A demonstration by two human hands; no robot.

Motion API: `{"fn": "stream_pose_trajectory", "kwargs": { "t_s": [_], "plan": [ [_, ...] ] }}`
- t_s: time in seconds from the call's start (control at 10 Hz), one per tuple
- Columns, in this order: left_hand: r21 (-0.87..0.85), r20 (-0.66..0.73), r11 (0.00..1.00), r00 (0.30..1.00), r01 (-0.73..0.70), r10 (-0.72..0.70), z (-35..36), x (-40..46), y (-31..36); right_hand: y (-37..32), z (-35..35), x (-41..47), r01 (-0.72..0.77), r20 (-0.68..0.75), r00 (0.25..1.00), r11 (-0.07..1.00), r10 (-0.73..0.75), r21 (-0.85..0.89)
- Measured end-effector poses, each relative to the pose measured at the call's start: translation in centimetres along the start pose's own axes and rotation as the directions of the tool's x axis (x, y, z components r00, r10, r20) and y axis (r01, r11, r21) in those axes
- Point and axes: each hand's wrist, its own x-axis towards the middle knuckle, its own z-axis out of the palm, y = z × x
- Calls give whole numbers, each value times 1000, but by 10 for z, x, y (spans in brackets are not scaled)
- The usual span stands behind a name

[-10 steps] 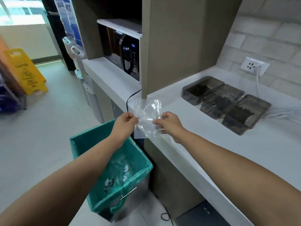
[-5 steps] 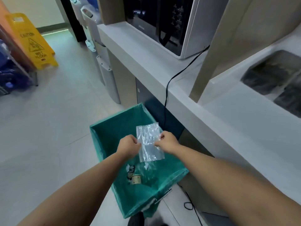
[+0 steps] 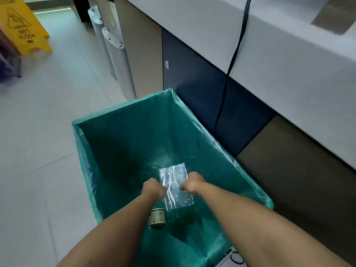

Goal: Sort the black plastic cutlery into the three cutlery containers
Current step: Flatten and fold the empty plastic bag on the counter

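Note:
An empty clear plastic bag (image 3: 175, 186) hangs flat over the open bin (image 3: 123, 112) lined with a green bag. My left hand (image 3: 153, 190) pinches the bag's left edge and my right hand (image 3: 193, 184) pinches its right edge, both inside the bin's mouth. The cutlery containers and the black cutlery are out of view.
A small round tub (image 3: 157, 218) lies at the bottom of the bin. The white counter (image 3: 289, 60) runs along the right, with a black cable (image 3: 234, 58) hanging down its front. A yellow wet-floor sign (image 3: 21, 27) stands at the far left on the floor.
My view has tilted down from the counter to the bin. Both hands have carried the clear bag from counter height down into the bin's mouth.

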Motion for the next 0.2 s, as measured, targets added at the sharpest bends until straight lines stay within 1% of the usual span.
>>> {"fn": "stream_pose_trajectory", "kwargs": {
  "t_s": [0.1, 0.2],
  "plan": [
    [-35, 30, 999, 999, 21, -20, 10, 20, -6, 5, 8, 17, -22, 50, 998, 1000, 23, -17],
    [-93, 70, 995, 997, 29, -22, 3, 20, -9, 2, 0, 13, -36, 52, 998, 998, 39, -54]
  ]
}}
